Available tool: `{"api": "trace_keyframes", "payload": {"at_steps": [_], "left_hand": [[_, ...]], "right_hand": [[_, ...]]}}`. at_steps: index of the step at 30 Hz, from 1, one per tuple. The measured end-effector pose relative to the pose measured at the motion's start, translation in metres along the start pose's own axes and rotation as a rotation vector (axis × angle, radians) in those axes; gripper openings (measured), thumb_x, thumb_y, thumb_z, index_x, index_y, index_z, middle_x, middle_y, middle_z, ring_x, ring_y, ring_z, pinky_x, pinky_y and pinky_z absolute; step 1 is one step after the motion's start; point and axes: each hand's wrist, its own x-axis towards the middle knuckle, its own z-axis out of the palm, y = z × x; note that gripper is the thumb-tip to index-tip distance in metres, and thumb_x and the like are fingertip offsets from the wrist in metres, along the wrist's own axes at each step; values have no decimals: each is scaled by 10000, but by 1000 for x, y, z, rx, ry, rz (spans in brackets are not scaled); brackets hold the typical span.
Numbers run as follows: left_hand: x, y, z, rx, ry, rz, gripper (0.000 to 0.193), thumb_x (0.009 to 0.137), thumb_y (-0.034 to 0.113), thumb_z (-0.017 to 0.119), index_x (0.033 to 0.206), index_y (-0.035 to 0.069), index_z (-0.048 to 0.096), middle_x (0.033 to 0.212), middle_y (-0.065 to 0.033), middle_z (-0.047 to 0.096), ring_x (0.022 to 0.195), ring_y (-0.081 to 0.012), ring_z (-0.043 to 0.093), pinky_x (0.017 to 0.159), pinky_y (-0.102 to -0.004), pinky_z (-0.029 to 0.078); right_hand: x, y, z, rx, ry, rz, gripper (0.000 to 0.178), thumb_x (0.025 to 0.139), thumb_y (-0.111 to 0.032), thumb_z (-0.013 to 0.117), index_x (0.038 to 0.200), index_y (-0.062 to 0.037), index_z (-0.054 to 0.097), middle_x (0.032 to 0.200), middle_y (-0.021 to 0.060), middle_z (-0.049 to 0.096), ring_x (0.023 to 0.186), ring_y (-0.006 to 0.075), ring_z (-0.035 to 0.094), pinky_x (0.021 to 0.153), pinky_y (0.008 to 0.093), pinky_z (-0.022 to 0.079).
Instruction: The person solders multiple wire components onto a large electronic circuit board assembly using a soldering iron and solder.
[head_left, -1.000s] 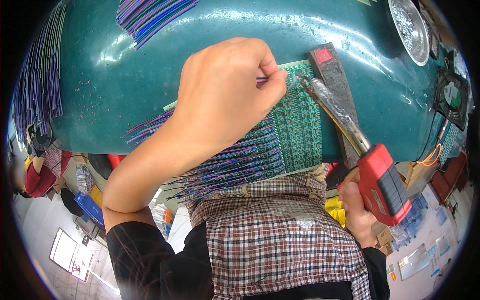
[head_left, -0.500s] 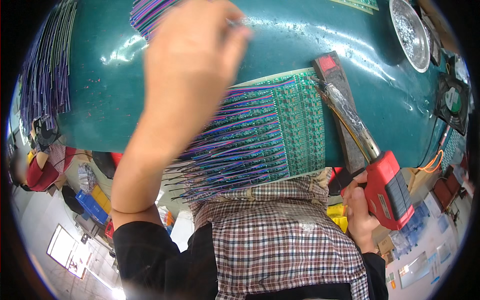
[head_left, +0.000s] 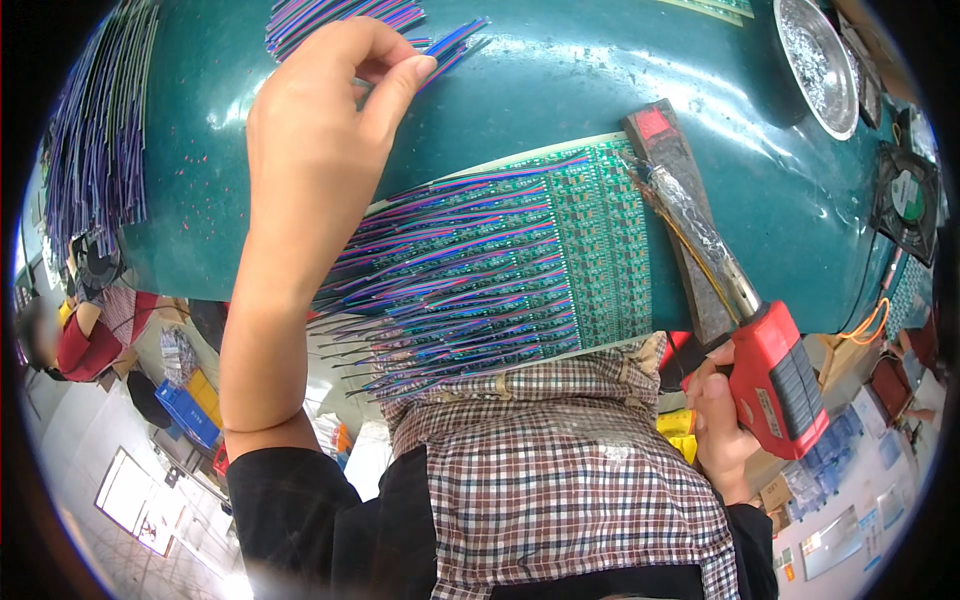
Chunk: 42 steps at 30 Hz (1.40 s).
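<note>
Near the top of the head view my left hand (head_left: 325, 120) pinches a short blue and pink ribbon wire (head_left: 458, 42) between thumb and fingertips. Just beyond it lies a pile of similar cut wires (head_left: 335, 20). My right hand (head_left: 722, 435) is wrapped round the handle of a red and black soldering gun (head_left: 775, 380). The gun's tip points up and left, over a dark bar (head_left: 672, 150) with a red patch. In the middle lies a green circuit board panel (head_left: 605, 250), with many coloured wires (head_left: 470, 265) fanning from it to the left, over the table's near edge.
A metal bowl (head_left: 815, 70) with shiny bits stands at the far right, above a small black fan (head_left: 905, 205). Long wires (head_left: 100, 130) hang over the green table (head_left: 200, 240) at left. Another person (head_left: 90, 335) sits at the lower left. More boards (head_left: 715, 8) lie at the top.
My left hand has moved left and toward me, from a blur to a clear view, with the ribbon wire now showing in its pinch. The right hand and soldering gun have barely moved.
</note>
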Motion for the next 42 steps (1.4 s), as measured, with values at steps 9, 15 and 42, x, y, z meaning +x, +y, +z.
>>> {"api": "trace_keyframes", "payload": {"at_steps": [9, 15, 42], "left_hand": [[-1, 18, -6, -235, -182, -107, 111, 981, 26, 688, 1080, -21, 707, 920, -26, 710, 827, -67, 650, 781, -219, 532], [2, 22, -1, -282, -283, -132, 112, 964, 5, 685, 1071, -20, 707, 925, -16, 710, 832, -62, 645, 785, -214, 523], [-23, 61, -8, -77, -319, -23, 84, 971, 5, 674, 1046, -2, 636, 909, -83, 756, 830, -146, 761, 715, -249, 557]], "right_hand": [[-3, 8, -1, -34, 41, -18, 229, 962, -57, 631, 1175, 5, 575, 679, 41, 546, 475, 71, 422, 512, 253, 369], [-3, 5, 11, 130, 131, 42, 249, 954, -69, 663, 1176, 4, 578, 710, 48, 556, 522, 89, 452, 520, 254, 362], [0, 2, 10, 31, 59, -25, 257, 932, -51, 657, 1169, 16, 584, 703, 50, 559, 519, 100, 483, 525, 264, 406]]}}
